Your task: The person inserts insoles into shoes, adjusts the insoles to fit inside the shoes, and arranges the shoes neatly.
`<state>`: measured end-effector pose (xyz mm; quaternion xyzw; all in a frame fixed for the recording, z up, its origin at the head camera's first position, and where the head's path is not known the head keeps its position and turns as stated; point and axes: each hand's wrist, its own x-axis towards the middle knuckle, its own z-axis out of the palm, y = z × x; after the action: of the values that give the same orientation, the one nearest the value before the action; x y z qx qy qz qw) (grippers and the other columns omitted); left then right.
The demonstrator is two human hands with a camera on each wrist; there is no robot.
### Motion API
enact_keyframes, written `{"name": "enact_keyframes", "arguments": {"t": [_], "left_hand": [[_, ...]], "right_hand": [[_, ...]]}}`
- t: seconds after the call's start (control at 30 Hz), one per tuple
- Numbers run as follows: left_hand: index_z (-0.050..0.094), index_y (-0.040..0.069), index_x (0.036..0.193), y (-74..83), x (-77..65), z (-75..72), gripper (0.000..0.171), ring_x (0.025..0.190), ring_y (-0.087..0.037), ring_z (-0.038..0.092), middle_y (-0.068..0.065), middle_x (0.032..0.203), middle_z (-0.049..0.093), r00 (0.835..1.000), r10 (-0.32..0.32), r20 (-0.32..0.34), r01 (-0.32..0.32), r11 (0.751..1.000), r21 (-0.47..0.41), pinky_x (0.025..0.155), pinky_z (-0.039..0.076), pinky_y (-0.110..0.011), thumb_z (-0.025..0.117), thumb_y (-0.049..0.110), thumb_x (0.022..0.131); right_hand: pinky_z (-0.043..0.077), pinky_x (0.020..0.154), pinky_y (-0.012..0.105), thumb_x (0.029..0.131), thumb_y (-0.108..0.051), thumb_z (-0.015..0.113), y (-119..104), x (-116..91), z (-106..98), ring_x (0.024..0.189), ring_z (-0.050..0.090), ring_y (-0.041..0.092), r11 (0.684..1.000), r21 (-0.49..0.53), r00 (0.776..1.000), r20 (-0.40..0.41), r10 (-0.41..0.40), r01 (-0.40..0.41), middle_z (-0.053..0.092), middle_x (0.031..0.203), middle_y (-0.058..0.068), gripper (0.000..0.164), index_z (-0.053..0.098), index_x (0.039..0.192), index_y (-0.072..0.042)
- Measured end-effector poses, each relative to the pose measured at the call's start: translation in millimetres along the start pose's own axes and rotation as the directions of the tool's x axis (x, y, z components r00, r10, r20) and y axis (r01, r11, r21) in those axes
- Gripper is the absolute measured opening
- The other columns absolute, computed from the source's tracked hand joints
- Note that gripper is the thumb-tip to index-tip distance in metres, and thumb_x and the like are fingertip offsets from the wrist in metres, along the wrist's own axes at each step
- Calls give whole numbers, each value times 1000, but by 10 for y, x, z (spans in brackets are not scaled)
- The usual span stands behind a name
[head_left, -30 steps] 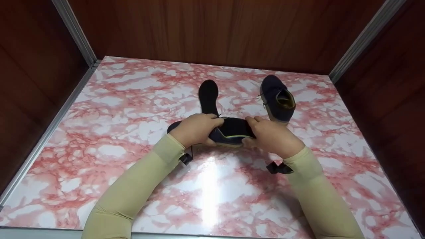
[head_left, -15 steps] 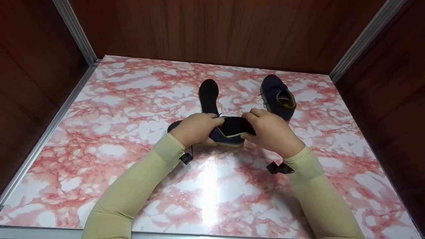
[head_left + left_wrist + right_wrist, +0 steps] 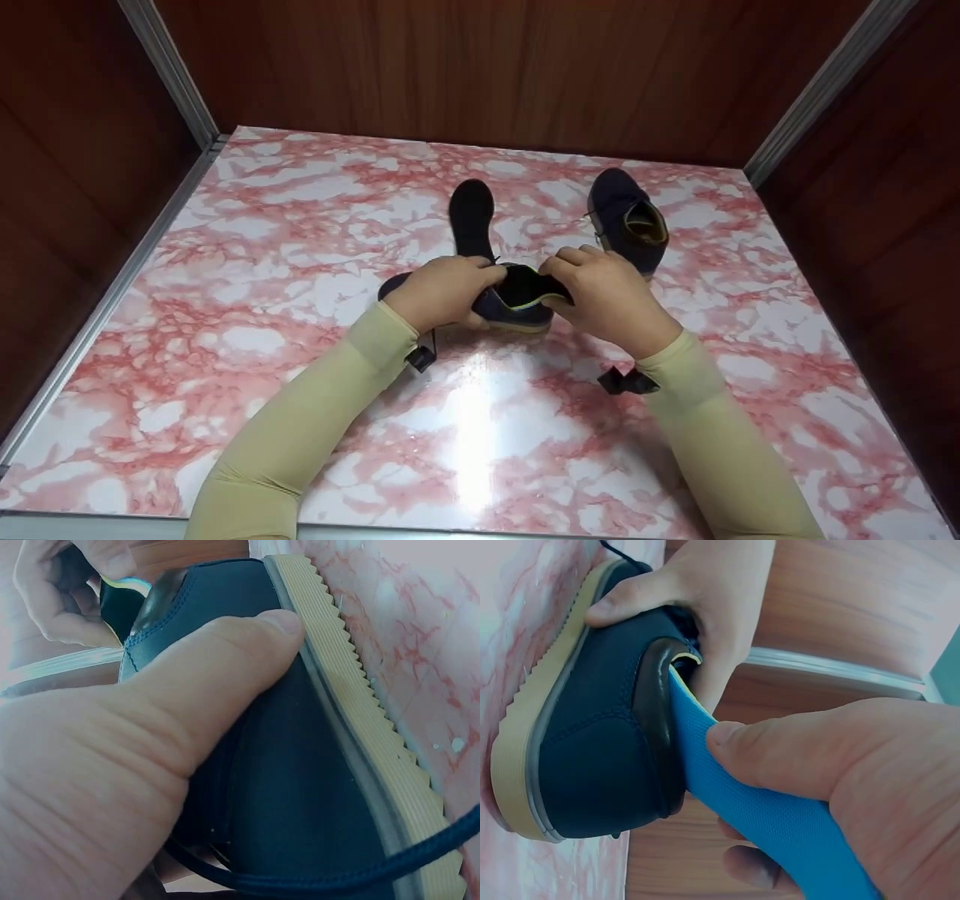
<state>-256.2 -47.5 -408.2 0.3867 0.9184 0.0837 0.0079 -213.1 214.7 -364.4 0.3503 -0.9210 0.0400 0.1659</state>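
A dark navy shoe (image 3: 517,321) with a tan sole rests on the table in the head view, toe pointing left. My left hand (image 3: 448,291) grips it around the midfoot; in the left wrist view the thumb (image 3: 259,641) presses its side above the sole. In my right hand (image 3: 606,300) is an insole (image 3: 739,784), pinched near its heel end. One face shows blue with a yellow edge in the right wrist view, while the head view shows its black face. Its front part runs into the shoe opening, where it is hidden, and the held end bends upward.
A second insole (image 3: 471,214), black side up, lies on the marbled table (image 3: 255,341) just behind the shoe. The other navy shoe (image 3: 613,206) stands at the back right, close beyond my right hand. Wooden panels (image 3: 450,75) enclose the back and sides.
My right hand has shifted slightly left and lifted from the shoe's heel. The insole is now more bent, with less of its black face showing. My left hand has stayed in place.
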Motion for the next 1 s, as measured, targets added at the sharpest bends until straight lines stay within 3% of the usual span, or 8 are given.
{"name": "enact_keyframes", "arguments": {"t": [0.33, 0.5, 0.77, 1.0], "left_hand": [[63, 19, 138, -5, -6, 18, 64, 99, -33, 76, -9, 133, 70, 1000, -9, -5, 9, 1000, 3, 90, 64, -52, 94, 40, 86], [63, 18, 138, -11, -10, 33, 64, 101, -33, 77, -9, 132, 71, 1000, 5, -17, -5, 1000, 8, 91, 64, -52, 94, 39, 86], [63, 18, 137, -8, -5, 35, 63, 103, -34, 77, -10, 135, 71, 1000, 3, -20, -3, 1000, 6, 93, 63, -52, 94, 42, 87], [63, 18, 136, 2, -6, 4, 64, 104, -35, 77, -9, 135, 70, 1000, -4, -1, 4, 1000, -2, 95, 63, -52, 94, 44, 87]], "right_hand": [[62, 88, 51, 93, -26, 90, -53, 25, 64, 94, 72, 34, 1000, -4, 999, 40, 30, -30, 76, 111, 9, 36, 74, 120, -10], [64, 88, 52, 92, -32, 90, -46, 18, 75, 95, 75, 34, 997, 13, 991, 105, 77, -78, 73, 113, 12, 48, 71, 128, -6], [65, 93, 55, 100, -39, 81, -27, 4, 119, 109, 77, 41, 985, 6, 946, 280, 163, -171, 69, 132, 24, 69, 56, 150, 2], [64, 97, 55, 104, -46, 75, 8, -24, 49, 114, 77, 42, 979, 11, 916, 357, 185, -202, 68, 140, 26, 77, 50, 159, 2]]}}
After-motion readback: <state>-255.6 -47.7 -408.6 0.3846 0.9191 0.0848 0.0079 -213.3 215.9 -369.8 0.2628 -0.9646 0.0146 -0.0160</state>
